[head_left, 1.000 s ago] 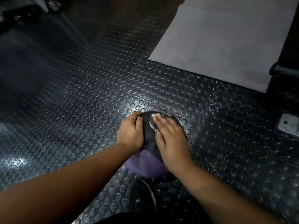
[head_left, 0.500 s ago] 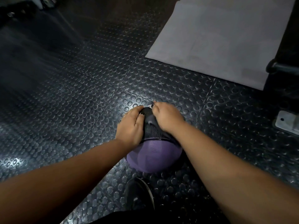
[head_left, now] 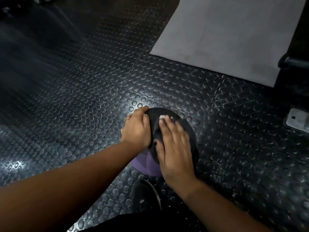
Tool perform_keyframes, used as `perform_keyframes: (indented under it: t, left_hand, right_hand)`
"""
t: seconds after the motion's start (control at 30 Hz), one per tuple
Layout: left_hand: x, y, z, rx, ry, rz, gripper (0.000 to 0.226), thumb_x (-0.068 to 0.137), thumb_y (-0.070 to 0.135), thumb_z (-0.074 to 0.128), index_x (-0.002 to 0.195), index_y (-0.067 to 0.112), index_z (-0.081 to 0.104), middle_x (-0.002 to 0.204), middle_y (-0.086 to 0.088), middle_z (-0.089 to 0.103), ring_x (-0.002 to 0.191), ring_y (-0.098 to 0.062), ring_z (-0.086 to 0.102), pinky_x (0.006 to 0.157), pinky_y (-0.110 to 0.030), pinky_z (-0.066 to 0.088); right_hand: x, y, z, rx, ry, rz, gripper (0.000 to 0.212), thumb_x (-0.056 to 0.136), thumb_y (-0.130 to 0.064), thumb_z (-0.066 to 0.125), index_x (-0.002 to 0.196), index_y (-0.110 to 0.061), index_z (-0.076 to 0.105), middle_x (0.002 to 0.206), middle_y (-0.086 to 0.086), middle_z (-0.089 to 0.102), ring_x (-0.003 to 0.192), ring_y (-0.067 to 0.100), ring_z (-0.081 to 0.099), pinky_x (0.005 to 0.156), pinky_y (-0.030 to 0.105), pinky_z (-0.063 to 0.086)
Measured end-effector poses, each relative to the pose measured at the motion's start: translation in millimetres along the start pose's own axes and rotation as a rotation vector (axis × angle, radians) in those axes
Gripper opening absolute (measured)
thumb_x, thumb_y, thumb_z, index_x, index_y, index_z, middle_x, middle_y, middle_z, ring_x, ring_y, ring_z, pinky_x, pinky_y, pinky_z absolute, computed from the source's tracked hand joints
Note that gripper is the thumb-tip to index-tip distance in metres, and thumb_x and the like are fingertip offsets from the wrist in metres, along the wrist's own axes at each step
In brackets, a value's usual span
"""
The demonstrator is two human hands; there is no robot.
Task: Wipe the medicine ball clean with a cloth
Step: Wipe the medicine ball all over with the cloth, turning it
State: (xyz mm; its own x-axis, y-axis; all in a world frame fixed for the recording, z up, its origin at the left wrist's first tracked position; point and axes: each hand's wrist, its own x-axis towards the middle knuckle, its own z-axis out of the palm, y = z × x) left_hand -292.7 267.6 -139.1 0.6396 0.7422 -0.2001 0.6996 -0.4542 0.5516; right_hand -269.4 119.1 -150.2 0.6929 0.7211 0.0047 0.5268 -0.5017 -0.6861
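1. A black and purple medicine ball (head_left: 189,131) sits on a dark rubber floor (head_left: 80,97) covered in raised round studs, just in front of the person's black shoe (head_left: 145,196).
2. The left hand (head_left: 136,129) grips the ball's left side, fingers curled down around it and thumb lying over the top. There is a ring on one finger.
3. The right hand (head_left: 173,148) lies flat on top of the ball with its fingers straight, pressing a cloth (head_left: 163,117) against it. Only a small pale edge of the cloth shows at the fingertips.
4. A grey mat (head_left: 225,39) lies on the floor well beyond the ball, at the upper right.
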Motion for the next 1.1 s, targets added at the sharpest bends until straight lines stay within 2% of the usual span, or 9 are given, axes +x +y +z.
perform_keyframes:
  t: [0.1,0.27,0.47,0.57,0.67,0.73,0.87,1.0,1.1]
  left_hand:
    - [-11,4,5,0.003,0.008,-0.033,0.056,0.089,0.048,0.018,0.134,0.035,0.049,0.137,0.006,0.058,0.126,-0.023,0.047,0.107,-0.056,0.036]
    - [-29,-3,10,0.011,0.063,0.046,0.067,0.086,0.049,0.014,0.136,0.023,0.049,0.14,0.005,0.051,0.132,-0.016,0.039,0.112,-0.047,0.03]
    - [-34,-8,7,0.006,0.1,0.077,0.06,0.091,0.042,0.024,0.138,0.015,0.051,0.139,-0.001,0.053,0.129,-0.016,0.042,0.111,-0.041,0.033]
    - [-31,-9,5,-0.046,0.118,0.057,0.057,0.091,0.043,0.029,0.134,0.017,0.055,0.132,0.0,0.058,0.124,-0.016,0.048,0.107,-0.04,0.038]
    - [-27,-14,4,-0.105,0.143,0.005,0.051,0.091,0.038,0.033,0.13,0.017,0.058,0.127,0.0,0.06,0.119,-0.018,0.052,0.104,-0.041,0.042]
    - [-28,-19,3,-0.136,0.16,-0.017,0.05,0.092,0.036,0.034,0.13,0.015,0.058,0.127,-0.001,0.061,0.117,-0.018,0.053,0.103,-0.037,0.042]
    - [-23,-26,1,-0.174,0.166,-0.047,0.053,0.091,0.035,0.034,0.132,0.013,0.059,0.13,-0.003,0.062,0.118,-0.019,0.056,0.102,-0.034,0.043]
    - [-22,-30,0,-0.228,0.123,-0.04,0.052,0.09,0.04,0.035,0.131,0.017,0.058,0.128,-0.003,0.062,0.117,-0.019,0.056,0.104,-0.042,0.044]
    - [-22,-31,-1,-0.203,0.085,-0.01,0.051,0.091,0.047,0.034,0.13,0.023,0.056,0.125,0.002,0.061,0.116,-0.019,0.055,0.103,-0.047,0.044]
  right_hand:
    - [-21,12,4,-0.046,0.006,-0.081,0.054,0.102,-0.043,0.014,0.152,-0.023,0.02,0.16,-0.006,0.013,0.147,0.017,0.009,0.118,0.042,0.013]
    - [46,6,-7,-0.046,-0.004,0.05,0.054,0.098,-0.041,0.015,0.14,-0.023,0.044,0.146,-0.004,0.043,0.137,0.02,0.035,0.114,0.042,0.027]
    - [146,20,4,-0.038,-0.49,0.071,0.033,0.101,-0.029,0.029,0.106,-0.017,0.06,0.112,0.008,0.06,0.106,0.027,0.055,0.082,0.033,0.041]
    - [167,42,6,-0.095,-0.679,0.186,0.035,0.1,-0.012,0.031,0.128,-0.011,0.053,0.132,0.015,0.052,0.114,0.031,0.052,0.089,0.031,0.04]
    - [153,38,2,-0.044,-0.577,0.19,0.032,0.101,-0.02,0.031,0.116,-0.008,0.056,0.113,0.012,0.06,0.1,0.028,0.056,0.078,0.03,0.044]
    - [125,19,-4,0.055,-0.361,0.142,0.035,0.1,-0.03,0.031,0.109,-0.015,0.061,0.097,0.003,0.062,0.09,0.021,0.055,0.07,0.029,0.041]
    - [43,-13,-4,-0.023,-0.036,-0.152,0.044,0.097,-0.035,0.029,0.135,-0.025,0.05,0.141,-0.005,0.049,0.13,0.019,0.039,0.108,0.037,0.027]
    - [4,10,1,0.013,-0.032,-0.28,0.046,0.098,-0.032,0.031,0.144,-0.028,0.04,0.153,-0.011,0.032,0.141,0.014,0.025,0.116,0.034,0.011]
    - [-11,39,8,0.236,0.074,-0.213,0.044,0.099,-0.025,0.034,0.143,-0.023,0.043,0.152,-0.011,0.034,0.143,0.013,0.024,0.118,0.04,0.019]
